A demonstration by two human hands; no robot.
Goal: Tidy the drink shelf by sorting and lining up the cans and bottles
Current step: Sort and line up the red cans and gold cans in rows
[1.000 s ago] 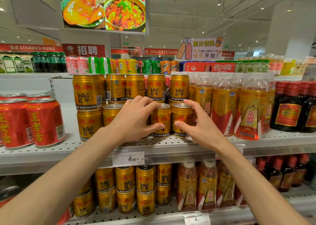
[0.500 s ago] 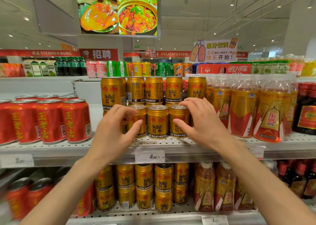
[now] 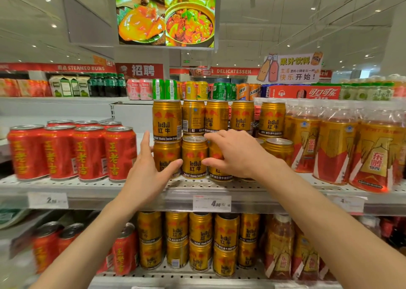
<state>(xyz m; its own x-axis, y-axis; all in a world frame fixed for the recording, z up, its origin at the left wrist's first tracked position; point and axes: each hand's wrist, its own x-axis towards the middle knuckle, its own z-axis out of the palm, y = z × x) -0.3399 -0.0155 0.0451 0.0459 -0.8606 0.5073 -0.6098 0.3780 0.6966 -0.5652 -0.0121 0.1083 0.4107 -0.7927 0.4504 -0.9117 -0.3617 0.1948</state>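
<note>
Both hands reach to the front gold can (image 3: 194,157) on the shelf (image 3: 92,186) — left hand (image 3: 146,174) spread, thumb at its left side; right hand (image 3: 236,154) open, thumb and fingers at its right. Red cans (image 3: 72,150) stand left of the left hand.

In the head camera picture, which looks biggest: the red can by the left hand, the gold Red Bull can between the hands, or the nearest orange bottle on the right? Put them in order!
1. Orange bottle, largest.
2. Red can.
3. Gold Red Bull can, smallest.
The bottle sits near the picture's stretched edge, so its lead may look exaggerated.
</note>
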